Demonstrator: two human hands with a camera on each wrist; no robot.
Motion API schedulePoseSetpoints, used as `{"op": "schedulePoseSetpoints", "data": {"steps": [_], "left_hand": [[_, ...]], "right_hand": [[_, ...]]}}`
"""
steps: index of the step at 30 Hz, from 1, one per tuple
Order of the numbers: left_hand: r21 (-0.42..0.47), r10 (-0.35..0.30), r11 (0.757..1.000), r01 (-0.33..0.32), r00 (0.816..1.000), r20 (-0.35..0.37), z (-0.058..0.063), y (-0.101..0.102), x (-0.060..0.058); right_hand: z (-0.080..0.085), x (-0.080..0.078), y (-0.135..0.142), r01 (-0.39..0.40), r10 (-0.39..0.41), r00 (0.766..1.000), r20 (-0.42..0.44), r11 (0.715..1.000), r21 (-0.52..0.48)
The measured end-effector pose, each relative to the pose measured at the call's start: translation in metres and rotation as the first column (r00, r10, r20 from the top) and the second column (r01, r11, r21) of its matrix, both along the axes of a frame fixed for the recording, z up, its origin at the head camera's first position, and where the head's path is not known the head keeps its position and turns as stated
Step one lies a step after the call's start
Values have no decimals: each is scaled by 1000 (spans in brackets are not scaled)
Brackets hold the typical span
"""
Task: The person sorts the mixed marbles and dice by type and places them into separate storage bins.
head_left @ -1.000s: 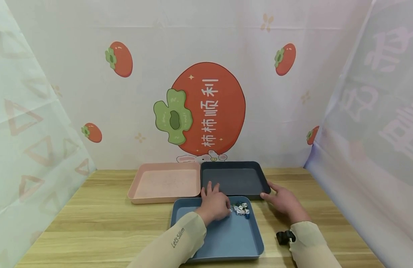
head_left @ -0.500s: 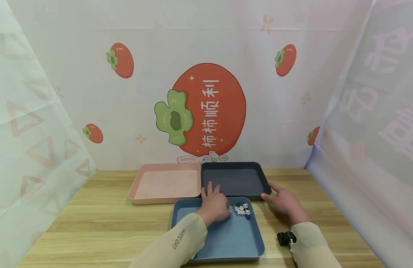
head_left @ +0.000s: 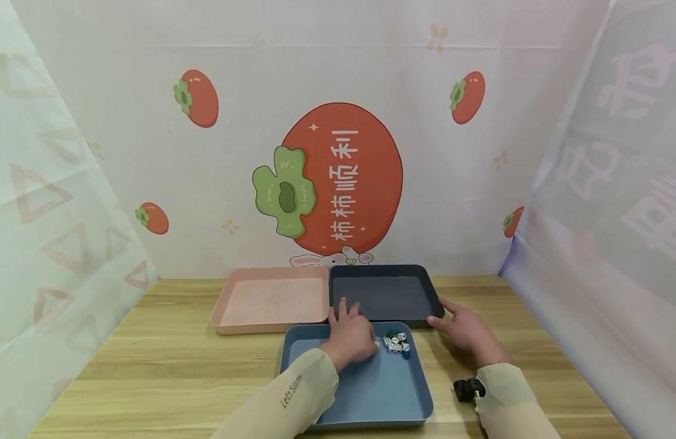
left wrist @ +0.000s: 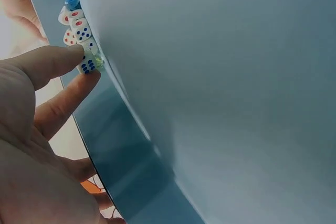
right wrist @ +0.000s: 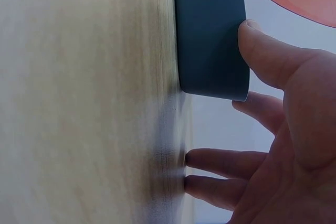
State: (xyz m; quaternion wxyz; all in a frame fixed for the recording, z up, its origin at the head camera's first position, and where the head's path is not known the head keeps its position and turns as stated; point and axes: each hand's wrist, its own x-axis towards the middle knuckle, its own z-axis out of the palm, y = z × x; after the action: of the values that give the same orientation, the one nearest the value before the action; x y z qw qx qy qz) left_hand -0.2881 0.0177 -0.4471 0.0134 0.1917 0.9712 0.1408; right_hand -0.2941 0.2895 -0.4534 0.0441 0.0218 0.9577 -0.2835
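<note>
My left hand [head_left: 351, 339] is over the upper part of a blue tray [head_left: 381, 390]. Its thumb and index finger pinch a white die [left wrist: 87, 65] with blue pips, seen in the left wrist view. Beside this, several white dice [head_left: 395, 346] and small clear blue and green pieces are heaped near the tray's far right corner. The right hand [head_left: 465, 329] holds the near right corner of a dark navy tray [head_left: 384, 292]. In the right wrist view its thumb lies against the wall of that tray, the index finger is round the corner, and two other fingertips reach the table.
A pink tray [head_left: 272, 302] stands left of the navy one, touching or almost touching it. The blue tray sits in front of both. On the wooden table [head_left: 167, 378], a small black object [head_left: 466, 390] is by the right cuff. Printed cloth walls enclose the back and sides.
</note>
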Motion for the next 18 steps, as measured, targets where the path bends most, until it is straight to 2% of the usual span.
{"op": "schedulePoseSetpoints", "data": {"steps": [10, 18], "left_hand": [[109, -2, 994, -1, 1000, 23, 10, -2, -3], [160, 3, 987, -8, 1000, 30, 27, -8, -9]], "right_hand": [[-1, -1, 1, 3, -3, 1000, 13, 1000, -6], [-2, -2, 2, 3, -3, 1000, 11, 1000, 0]]}}
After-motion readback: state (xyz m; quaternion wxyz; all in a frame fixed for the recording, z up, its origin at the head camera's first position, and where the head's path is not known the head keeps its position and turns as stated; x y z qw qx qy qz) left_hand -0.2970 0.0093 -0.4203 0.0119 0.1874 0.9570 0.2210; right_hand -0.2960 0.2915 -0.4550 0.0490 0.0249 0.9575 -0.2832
